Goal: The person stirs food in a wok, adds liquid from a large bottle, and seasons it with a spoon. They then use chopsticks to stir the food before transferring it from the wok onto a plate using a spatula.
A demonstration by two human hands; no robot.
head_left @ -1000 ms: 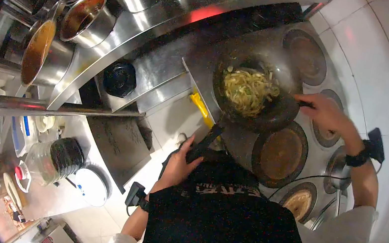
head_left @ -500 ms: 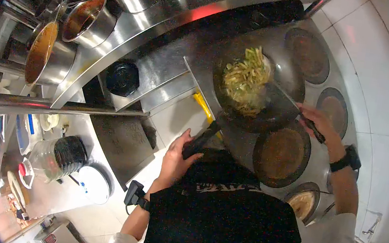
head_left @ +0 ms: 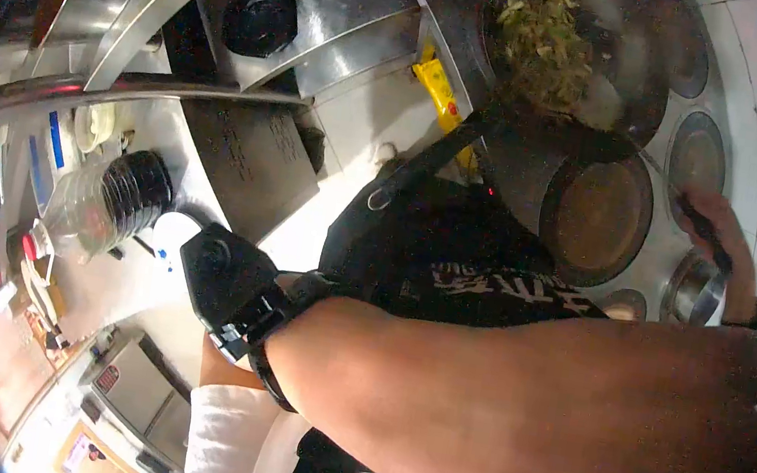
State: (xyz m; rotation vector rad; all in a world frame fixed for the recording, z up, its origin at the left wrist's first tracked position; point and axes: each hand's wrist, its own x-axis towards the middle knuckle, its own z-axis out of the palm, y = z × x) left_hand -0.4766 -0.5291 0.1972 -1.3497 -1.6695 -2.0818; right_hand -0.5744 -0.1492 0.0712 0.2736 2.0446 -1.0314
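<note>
Close to the camera, my left hand (head_left: pixel 520 405) stretches across the lower right, its back towards me, with a black device (head_left: pixel 230 283) strapped at the wrist. Its fingers are dark, blurred and partly cut off at the right edge. My right hand (head_left: pixel 719 219) grips the black handle of a long metal cooking utensil (head_left: pixel 708 227); its head cannot be made out. In the wok (head_left: pixel 629 98) lie cut greenish and pale vegetables (head_left: pixel 544 46), some steam beside them. The wok handle (head_left: pixel 434 157) points down-left, with no hand on it.
Round dark burner plates (head_left: pixel 597 215) line the stove beside the wok. A yellow packet (head_left: pixel 437 89) sits by the metal counter edge. Left are a steel rail (head_left: pixel 165 92), a large clear bottle (head_left: pixel 84 207) and a white lid-like disc (head_left: pixel 172 240). A steel pot (head_left: pixel 694 289) stands right.
My left hand has let go of the wok handle and risen close to the camera. My right hand keeps the utensil, now farther out from the wok. The view has tilted downward.
</note>
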